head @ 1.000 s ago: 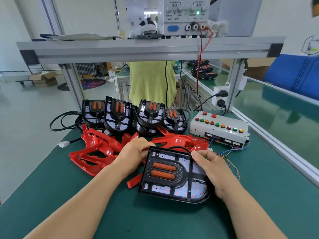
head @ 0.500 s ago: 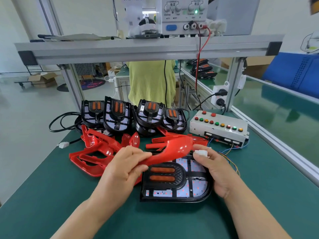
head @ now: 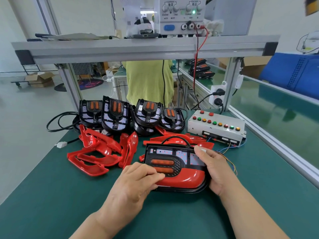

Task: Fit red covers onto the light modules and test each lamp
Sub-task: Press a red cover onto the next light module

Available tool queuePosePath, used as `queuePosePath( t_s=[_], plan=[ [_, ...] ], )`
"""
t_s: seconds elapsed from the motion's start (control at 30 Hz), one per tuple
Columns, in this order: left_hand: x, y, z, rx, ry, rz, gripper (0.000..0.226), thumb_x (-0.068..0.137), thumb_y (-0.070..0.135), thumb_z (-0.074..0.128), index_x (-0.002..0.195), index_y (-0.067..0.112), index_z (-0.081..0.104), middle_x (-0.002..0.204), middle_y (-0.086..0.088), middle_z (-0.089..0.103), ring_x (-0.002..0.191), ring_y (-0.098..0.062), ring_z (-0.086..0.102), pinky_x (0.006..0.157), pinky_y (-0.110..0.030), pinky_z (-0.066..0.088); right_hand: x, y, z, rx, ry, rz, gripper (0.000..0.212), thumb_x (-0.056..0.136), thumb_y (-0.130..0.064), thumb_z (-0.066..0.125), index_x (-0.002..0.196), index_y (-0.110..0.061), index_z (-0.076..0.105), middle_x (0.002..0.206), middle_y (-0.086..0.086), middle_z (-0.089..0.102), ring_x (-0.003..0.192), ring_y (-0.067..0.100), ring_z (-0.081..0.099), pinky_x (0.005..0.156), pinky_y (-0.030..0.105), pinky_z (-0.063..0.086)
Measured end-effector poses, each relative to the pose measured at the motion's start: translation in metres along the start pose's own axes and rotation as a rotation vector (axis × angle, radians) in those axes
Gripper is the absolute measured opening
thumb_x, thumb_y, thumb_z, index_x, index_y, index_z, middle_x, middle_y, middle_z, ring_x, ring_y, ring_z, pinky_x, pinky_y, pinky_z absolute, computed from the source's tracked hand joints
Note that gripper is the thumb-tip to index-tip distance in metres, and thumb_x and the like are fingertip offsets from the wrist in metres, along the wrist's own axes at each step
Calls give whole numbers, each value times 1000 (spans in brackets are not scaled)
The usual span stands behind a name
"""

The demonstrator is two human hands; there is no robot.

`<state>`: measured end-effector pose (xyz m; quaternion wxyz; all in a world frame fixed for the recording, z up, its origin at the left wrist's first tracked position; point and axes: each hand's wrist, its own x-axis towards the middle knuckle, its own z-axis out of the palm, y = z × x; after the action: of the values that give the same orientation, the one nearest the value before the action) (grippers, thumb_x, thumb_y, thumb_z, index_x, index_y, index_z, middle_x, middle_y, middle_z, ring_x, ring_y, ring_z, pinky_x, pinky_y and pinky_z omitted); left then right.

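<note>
Pressing the cover (head: 186, 178) onto the module (head: 165, 152) near the box (head: 215, 125), the left hand (head: 138, 180) curls over it while the right hand (head: 216, 169) grips the module's edge; next, likely, snapping it fully down.

Factory assembly bench (head: 259, 195) with power supply (head: 181, 16)

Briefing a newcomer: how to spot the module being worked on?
On the green table, find the loose red covers. Nearer, the light module lies flat between the left hand and right hand; unlike the four modules propped behind, it wears a red cover on its near edge.
</note>
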<state>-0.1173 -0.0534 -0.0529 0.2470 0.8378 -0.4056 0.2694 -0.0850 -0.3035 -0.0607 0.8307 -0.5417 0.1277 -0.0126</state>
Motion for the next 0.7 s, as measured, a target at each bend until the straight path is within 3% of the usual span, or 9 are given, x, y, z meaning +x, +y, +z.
queuePosePath(
  t_s=[0.07, 0.2, 0.3, 0.4, 0.53, 0.63, 0.7],
  plan=[
    [0, 1, 1, 5, -7, -4, 31, 80, 7, 72, 109, 16, 75, 99, 8, 65, 91, -10, 57, 75, -34, 48, 0, 0, 0, 13, -10, 4, 27, 68, -33, 79, 90, -17, 79, 98, 14, 77, 79, 24, 74, 69, 37, 60],
    [0, 5, 4, 9, -44, 11, 35, 80, 7, 72, 113, 19, 72, 98, 7, 65, 86, -14, 58, 70, -39, 52, -1, 1, 1, 10, -34, 0, 42, 72, -37, 76, 108, -17, 72, 101, 11, 77, 81, 21, 74, 66, 34, 60],
    [0, 8, 4, 6, -57, 21, 40, 80, 8, 71, 116, 23, 63, 99, 7, 64, 82, -17, 60, 70, -39, 52, 0, 1, 0, 5, -80, 24, 36, 88, -35, 68, 115, -12, 68, 106, 14, 76, 89, 26, 73, 71, 37, 60],
    [-1, 8, 4, 18, -71, 25, 36, 79, 8, 72, 113, 19, 69, 98, 6, 64, 82, -18, 61, 69, -38, 52, 0, -1, -1, 36, -122, 38, 32, 92, -32, 64, 114, -10, 68, 109, 16, 74, 92, 28, 73, 74, 39, 61],
    [1, 6, 4, 4, -61, 7, 36, 78, 4, 71, 112, 16, 71, 97, 6, 64, 82, -17, 59, 70, -38, 53, -2, -5, -3, 104, -202, 46, 23, 85, -29, 65, 105, -19, 73, 112, 12, 74, 96, 24, 72, 76, 38, 61],
    [1, 6, 4, -23, -61, 7, 38, 77, 1, 71, 113, 15, 70, 96, 4, 63, 81, -18, 60, 69, -39, 55, 0, -6, -4, 138, -195, 66, 34, 90, -24, 62, 122, -15, 65, 120, 12, 71, 103, 26, 70, 84, 41, 58],
    [1, 8, 4, -38, -62, 12, 42, 77, 0, 71, 115, 17, 66, 96, 3, 63, 81, -19, 59, 68, -39, 55, 0, -6, -3, 146, -193, 70, 38, 87, -24, 63, 124, -14, 64, 121, 12, 70, 103, 26, 69, 89, 43, 57]
  ],
)
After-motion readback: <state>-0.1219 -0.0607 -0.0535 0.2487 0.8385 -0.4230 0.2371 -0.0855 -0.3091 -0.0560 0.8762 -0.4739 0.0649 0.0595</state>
